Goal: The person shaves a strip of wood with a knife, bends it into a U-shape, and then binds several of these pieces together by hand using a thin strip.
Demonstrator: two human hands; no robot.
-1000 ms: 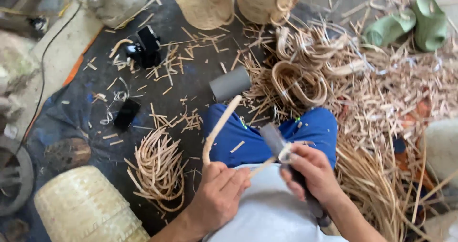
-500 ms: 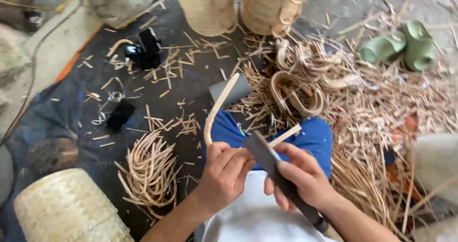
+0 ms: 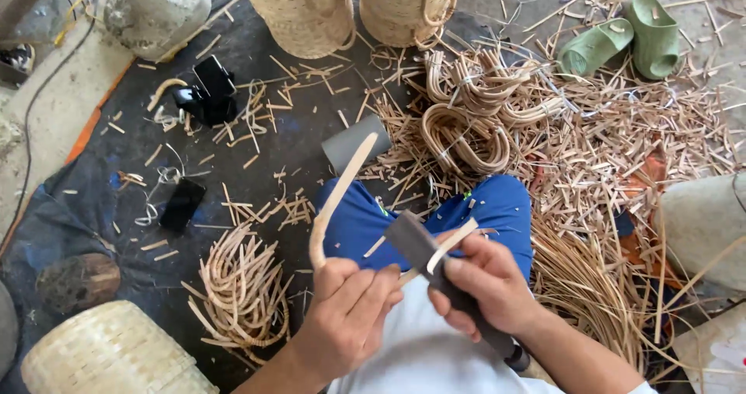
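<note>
from the head view, your left hand (image 3: 348, 308) is curled shut around the lower end of one curved rattan strip (image 3: 336, 200), thumb pressed on top; the strip arches up and away over your blue trousers (image 3: 497, 207), its tip ending in front of a grey tube (image 3: 350, 139) on the dark tarp (image 3: 93, 207). your right hand (image 3: 486, 285) is closed around the handle of one knife (image 3: 435, 273) with a dark, broad blade, and a second, thin pale sliver (image 3: 454, 244) lies across the blade, pinned under your thumb. both hands sit close together over your lap, knuckles nearly touching.

around you, count these: two woven baskets (image 3: 307, 13) standing at the top, one more basket (image 3: 109, 355) at the lower left, and one pale sack (image 3: 155, 5) at the upper left. two green sandals (image 3: 622, 40) lie at the upper right. two dark phones are on the tarp, one propped (image 3: 214, 79) on a stand, one flat (image 3: 183, 202). one bundle of bent rattan pieces (image 3: 241, 293) lies just left of your left arm, a cluster of looped handles (image 3: 474, 106) beyond your knees, too tangled to count, and loose offcuts (image 3: 637, 145) cover the ground to your right.
</note>
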